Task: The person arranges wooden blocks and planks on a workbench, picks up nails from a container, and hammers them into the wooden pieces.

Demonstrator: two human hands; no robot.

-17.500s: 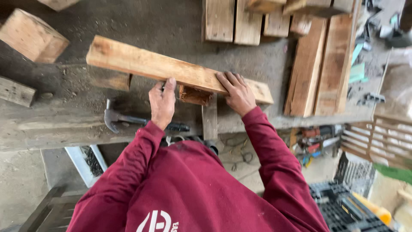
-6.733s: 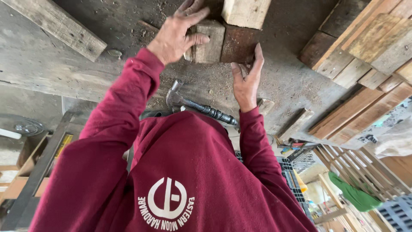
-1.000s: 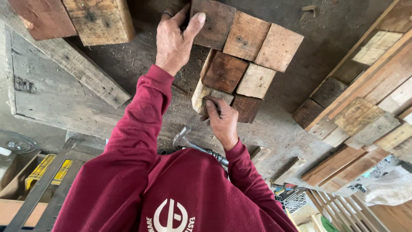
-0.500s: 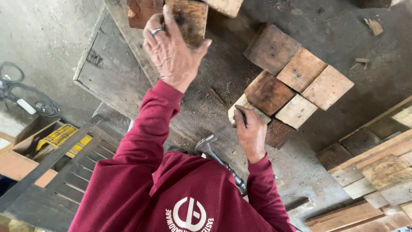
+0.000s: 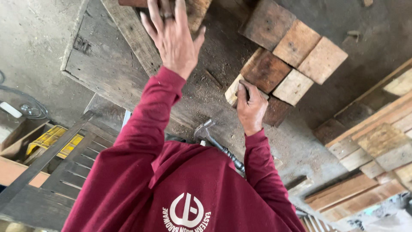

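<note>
Blocks (image 5: 296, 60), stiff, rough, probably fairly heavy, clustered on bench (image 5: 103, 64). Right hand (image 5: 251, 107) clenched on pale end block (image 5: 234, 89); best gripped across flat faces. Left hand (image 5: 174, 36) spread, reaching toward far block (image 5: 197, 10). Hammer (image 5: 216, 144) near body.

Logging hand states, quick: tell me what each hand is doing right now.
Left hand: open, fingers spread over a wood block.
Right hand: closed on a pale block.
</note>
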